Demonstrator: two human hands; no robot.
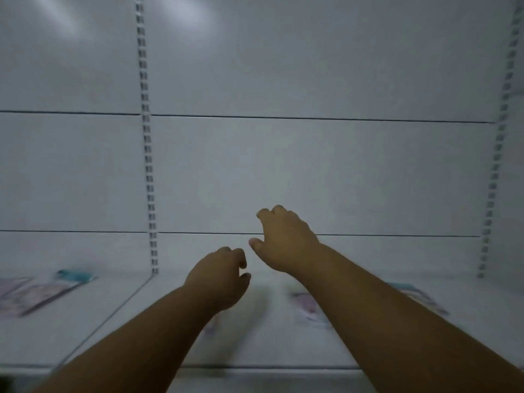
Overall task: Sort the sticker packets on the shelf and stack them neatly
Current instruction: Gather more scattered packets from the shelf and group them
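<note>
Both my arms reach over a white shelf (255, 347). My left hand (219, 279) hovers above the shelf middle, fingers curled loosely with nothing in them. My right hand (283, 239) is higher and further back, fingers bent and spread, also holding nothing. A pinkish sticker packet (307, 309) lies flat under my right forearm, partly hidden. Another packet with a teal top (422, 297) shows just right of that arm. On the left shelf section lie a pink packet (37, 295) and one with a teal header (75, 275). The picture is blurred.
The white back panel (312, 165) rises behind the shelf, with slotted uprights at the left (149, 165) and at the right (496, 165). A seam divides the left shelf section from the middle one. The shelf's front edge (269, 368) runs along the bottom.
</note>
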